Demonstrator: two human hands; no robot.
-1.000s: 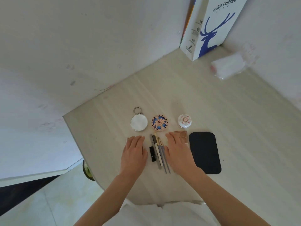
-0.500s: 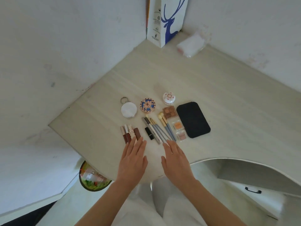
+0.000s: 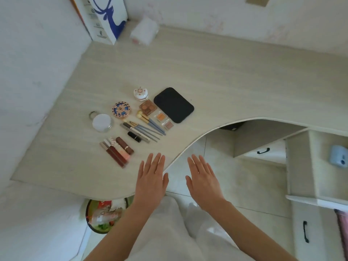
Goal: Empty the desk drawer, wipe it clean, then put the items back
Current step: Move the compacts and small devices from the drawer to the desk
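Observation:
Cosmetics lie in rows on the pale wooden desk [image 3: 207, 72]: a black pad [image 3: 173, 104], a small white jar [image 3: 140, 93], a patterned round compact [image 3: 121, 110], a round mirror with a ring [image 3: 102, 122], eyeshadow pans [image 3: 161, 116], several brushes [image 3: 146, 127], a black lipstick [image 3: 134, 136] and several lip tubes [image 3: 117, 151]. My left hand [image 3: 152, 178] is flat with straight fingers at the desk's front edge, holding nothing. My right hand [image 3: 204, 178] is flat and empty, past the edge over the floor. A drawer front with a black handle [image 3: 263, 151] shows under the desk.
A white and blue paper bag [image 3: 105, 17] and a white packet [image 3: 144, 32] stand in the back corner. A bin with wrappers [image 3: 105, 215] sits below the desk's left end. A shelf unit [image 3: 318, 166] with a light blue object [image 3: 338, 156] is on the right.
Both hands have drawn back from the items toward the desk's front edge. The view has swung right and down, so the drawer unit and shelf now show.

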